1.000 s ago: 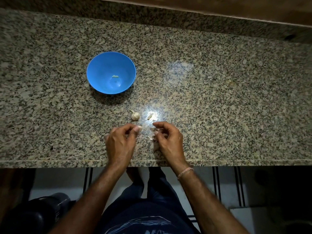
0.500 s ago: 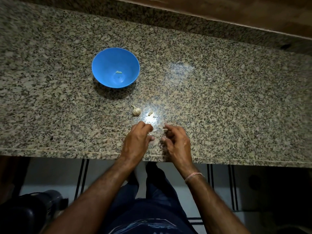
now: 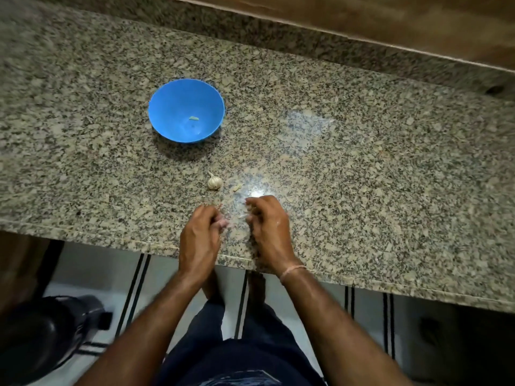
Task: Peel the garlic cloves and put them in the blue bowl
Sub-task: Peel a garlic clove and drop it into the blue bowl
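The blue bowl (image 3: 167, 112) stands on the granite counter (image 3: 362, 176), far left of my hands, with one peeled clove (image 3: 194, 118) inside. A small garlic bulb (image 3: 215, 182) lies between the bowl and my hands, and a loose clove or bit of skin (image 3: 237, 187) lies just right of it. My left hand (image 3: 200, 232) hovers near the counter's front edge with its fingers curled; whether it holds anything is hidden. My right hand (image 3: 269, 227), a hand's width to the right, pinches a small pale garlic clove (image 3: 242, 216) at its fingertips. The picture is blurred.
The counter's front edge (image 3: 348, 277) runs just under my wrists, and a raised granite backsplash (image 3: 306, 37) bounds the far side. Below the edge are a tiled floor and a dark round object (image 3: 41, 338) at the lower left.
My view has shifted, so the bowl sits further right in frame. My hands have drawn slightly apart, and the left fingers have curled in tighter.
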Demonstrator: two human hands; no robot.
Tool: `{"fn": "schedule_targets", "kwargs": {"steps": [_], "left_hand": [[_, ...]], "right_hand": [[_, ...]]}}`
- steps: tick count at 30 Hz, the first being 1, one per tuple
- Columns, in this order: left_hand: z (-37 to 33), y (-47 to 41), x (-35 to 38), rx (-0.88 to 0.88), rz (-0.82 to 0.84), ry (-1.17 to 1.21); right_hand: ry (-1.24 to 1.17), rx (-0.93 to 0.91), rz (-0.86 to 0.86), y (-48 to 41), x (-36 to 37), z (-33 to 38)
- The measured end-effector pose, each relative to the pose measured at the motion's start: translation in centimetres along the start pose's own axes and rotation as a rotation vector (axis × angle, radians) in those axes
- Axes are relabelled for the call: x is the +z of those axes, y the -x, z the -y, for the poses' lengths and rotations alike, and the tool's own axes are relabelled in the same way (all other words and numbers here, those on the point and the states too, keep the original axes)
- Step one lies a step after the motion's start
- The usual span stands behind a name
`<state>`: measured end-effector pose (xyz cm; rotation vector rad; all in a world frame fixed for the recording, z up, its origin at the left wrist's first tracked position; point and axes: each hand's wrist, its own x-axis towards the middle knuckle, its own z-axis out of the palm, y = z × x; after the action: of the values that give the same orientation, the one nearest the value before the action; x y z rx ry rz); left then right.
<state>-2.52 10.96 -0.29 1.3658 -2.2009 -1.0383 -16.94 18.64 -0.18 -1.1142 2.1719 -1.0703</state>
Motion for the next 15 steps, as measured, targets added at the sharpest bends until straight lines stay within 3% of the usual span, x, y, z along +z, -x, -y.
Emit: {"fn": "schedule_targets", "kwargs": {"steps": [6,13,15], "left_hand": [[-0.8,1.1,0.4,-0.143,-0.084,0.048],[-2.1,0.9,1.1,-0.246,-0.123,0.074],[-2.4,1.0,1.2,-0.259,-0.130,0.078]], "right_hand": [[0.064,-0.060,0.110,0.6,0.3,-2.0],[-0.054,-0.111,0.128,-0.9,0.1,-0.6],[0.036,-0.144,0.114,-0.9,0.1,-0.4]]}}
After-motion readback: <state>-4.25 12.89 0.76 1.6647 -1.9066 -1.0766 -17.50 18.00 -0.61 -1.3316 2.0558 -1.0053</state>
